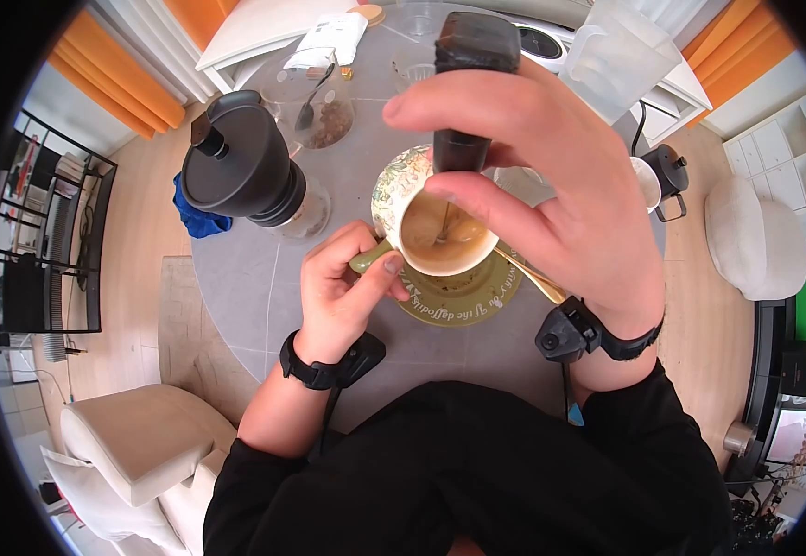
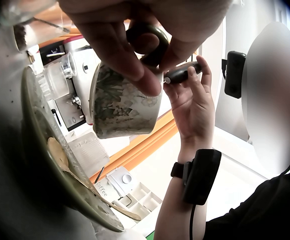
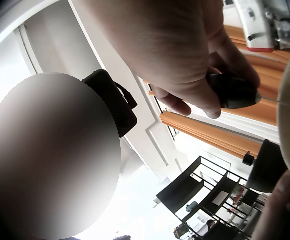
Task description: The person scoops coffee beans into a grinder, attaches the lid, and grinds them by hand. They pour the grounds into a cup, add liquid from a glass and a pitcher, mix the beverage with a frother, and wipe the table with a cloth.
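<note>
Over the plate (image 1: pixel 421 309), my left grip (image 1: pixel 340 278) pinches the handle (image 1: pixel 372 257) of the tilted cup (image 1: pixel 399 190); my right grip (image 1: pixel 570 171) grasps the frother (image 1: pixel 477 46), wand (image 1: pixel 447 221) in the drink (image 1: pixel 424 248). I should hold its end submerged, off the cup's side.

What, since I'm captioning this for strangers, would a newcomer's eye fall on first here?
Probably the black frother in the right hand, its thin wand dipping into the tan drink in a flowered cup. The left hand holds that cup by its green handle, above a green saucer with a gold spoon. Next, the dark grinder on the gray table's left and the orange curtains beyond.
</note>
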Motion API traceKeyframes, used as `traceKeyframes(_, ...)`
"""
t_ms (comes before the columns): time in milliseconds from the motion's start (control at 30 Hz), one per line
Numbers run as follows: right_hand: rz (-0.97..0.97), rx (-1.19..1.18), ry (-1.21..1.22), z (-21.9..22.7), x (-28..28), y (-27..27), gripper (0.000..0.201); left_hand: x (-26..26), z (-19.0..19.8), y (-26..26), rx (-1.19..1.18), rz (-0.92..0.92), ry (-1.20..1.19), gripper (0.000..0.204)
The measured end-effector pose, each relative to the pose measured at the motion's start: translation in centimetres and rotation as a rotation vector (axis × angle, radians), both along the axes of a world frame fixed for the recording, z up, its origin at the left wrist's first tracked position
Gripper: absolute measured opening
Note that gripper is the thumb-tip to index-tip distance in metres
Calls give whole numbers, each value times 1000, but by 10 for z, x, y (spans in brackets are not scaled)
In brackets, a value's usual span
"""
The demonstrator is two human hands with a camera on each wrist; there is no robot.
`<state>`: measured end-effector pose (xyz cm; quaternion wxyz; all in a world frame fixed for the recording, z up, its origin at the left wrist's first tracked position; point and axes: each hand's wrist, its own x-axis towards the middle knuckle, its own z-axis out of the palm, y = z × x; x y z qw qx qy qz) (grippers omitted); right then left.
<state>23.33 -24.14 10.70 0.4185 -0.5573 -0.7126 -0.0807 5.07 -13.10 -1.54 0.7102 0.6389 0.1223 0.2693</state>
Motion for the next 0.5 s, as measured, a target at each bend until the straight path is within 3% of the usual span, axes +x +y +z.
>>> traceKeyframes(500,-21,-21,30,1,-1,-2,36,-1,-1,0,-7,3,8,18)
